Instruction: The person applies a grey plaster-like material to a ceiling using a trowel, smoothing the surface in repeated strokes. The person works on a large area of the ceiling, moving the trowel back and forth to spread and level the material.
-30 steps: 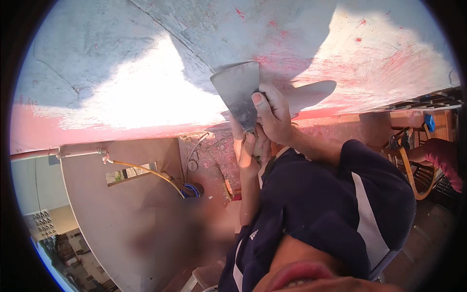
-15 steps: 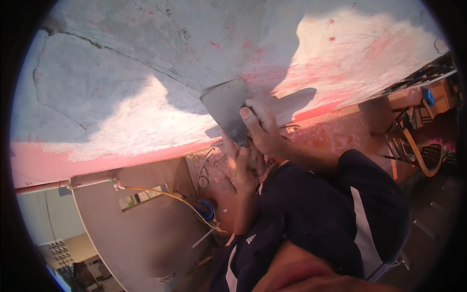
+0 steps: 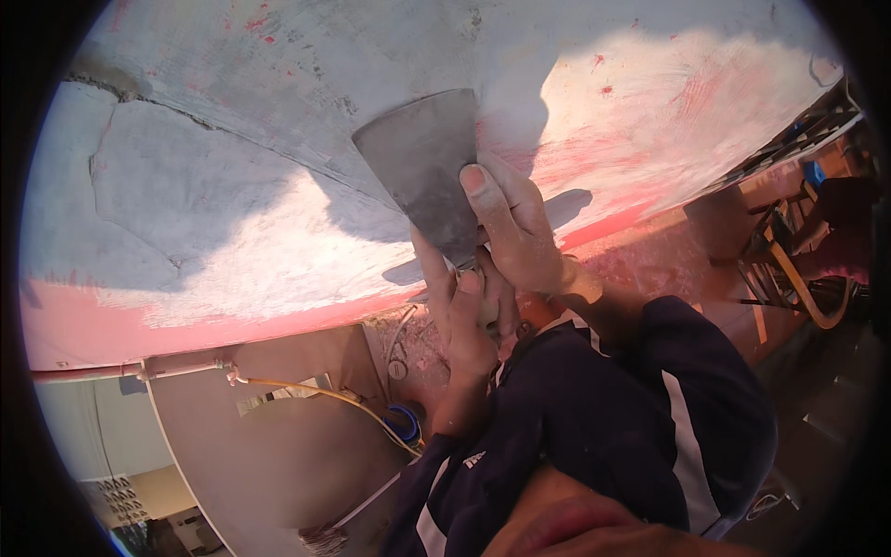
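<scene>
A wide grey metal scraper (image 3: 413, 153) lies against the white, flaking wall (image 3: 213, 186), which has pink patches and a long crack. My right hand (image 3: 515, 218) is closed on the scraper at the side of its blade, thumb pressed on the metal. Just below and to the left, my left hand (image 3: 464, 311) is wrapped round the scraper's lower end; the handle is mostly hidden behind my fingers. A pink painted band (image 3: 121, 320) runs along the wall's lower edge, and the hands' shadows fall on the wall beside them.
Below the wall are a grey panel (image 3: 195, 436) with a pipe (image 3: 181, 370), a yellow hose (image 3: 316, 390) and a blue round object (image 3: 401, 422). A wooden chair (image 3: 789, 269) stands at the right, with a small blue object (image 3: 813, 173) behind it and a dark red shape beside it.
The scraper and both hands have moved up the wall since half a second ago, after appearing lower than a second ago. The view has tilted a little.
</scene>
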